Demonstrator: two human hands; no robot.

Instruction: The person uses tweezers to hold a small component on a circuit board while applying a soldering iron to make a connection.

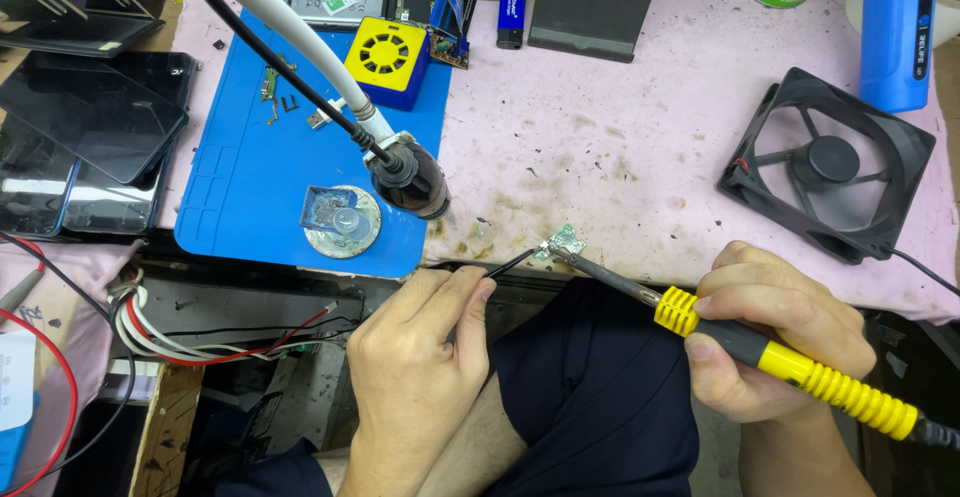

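A black fan (828,162) is lying on the pink cloth (600,127) above the right hand (770,332), which is closed around a yellow-handled soldering iron (745,342). Tweezers (510,263) are pinched by the left hand (420,367), their tips meeting the iron's at a small metal piece (566,243) just beyond both hands.

One head-worn camera looks steeply down from close above the pink table cover (620,147), facing the bench's near edge; the person's lap fills the frame below it
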